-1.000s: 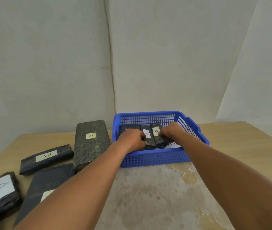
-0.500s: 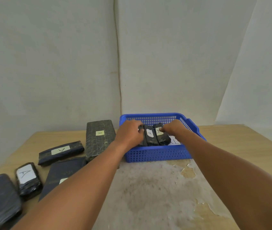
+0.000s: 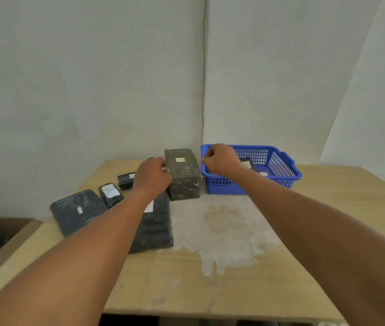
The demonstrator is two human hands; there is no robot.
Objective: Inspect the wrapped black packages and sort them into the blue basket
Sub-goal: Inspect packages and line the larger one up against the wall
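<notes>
The wrapped black packages lie left of the blue basket point(image 3: 280, 182): the tall mottled block point(image 3: 183, 175) just beside it, flatter ones nearer left. My left hand point(image 3: 151, 177) hovers beside the block, my right hand point(image 3: 219, 160) over the basket's left rim, both with curled fingers holding nothing.

A handwritten "A" shows on the white label of the small wrapped package point(image 3: 111, 194) at the left, and another "A" on a package inside the blue basket point(image 3: 246, 164). The other labels are too blurred to read.
</notes>
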